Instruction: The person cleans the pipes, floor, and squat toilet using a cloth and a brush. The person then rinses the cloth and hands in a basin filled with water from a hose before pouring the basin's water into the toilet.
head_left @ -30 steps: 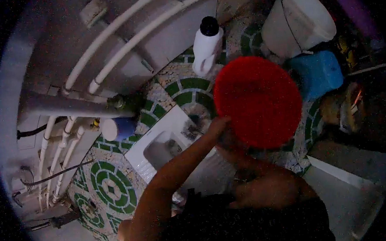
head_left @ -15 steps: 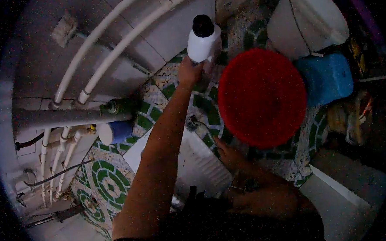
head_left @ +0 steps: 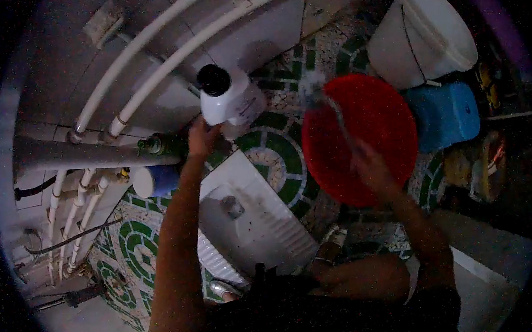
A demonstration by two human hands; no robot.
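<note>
My left hand (head_left: 201, 138) is closed on a white plastic bottle (head_left: 230, 105) with a black cap, held up near the wall pipes. The bottle's cap end points toward the upper left. Over the red basin (head_left: 396, 129), my right hand (head_left: 371, 165) grips the handle of a brush (head_left: 340, 119). The brush head lies past the basin's upper-left rim and is smeared by motion. Between my arms, a white squat toilet (head_left: 263, 226) with ribbed foot rests is set into the floor.
A white bucket (head_left: 395, 42) and a blue container (head_left: 447, 117) stand right of the basin. White pipes (head_left: 127, 47) run along the left wall, where a long-handled brush (head_left: 103, 24) leans. A green bottle (head_left: 156, 144) and a blue-and-white container (head_left: 155, 181) sit beside the toilet.
My left hand has brought the white bottle leftward and down, tilting it. My right hand has lifted the brush from beside the toilet and swung it up and right over the basin.
</note>
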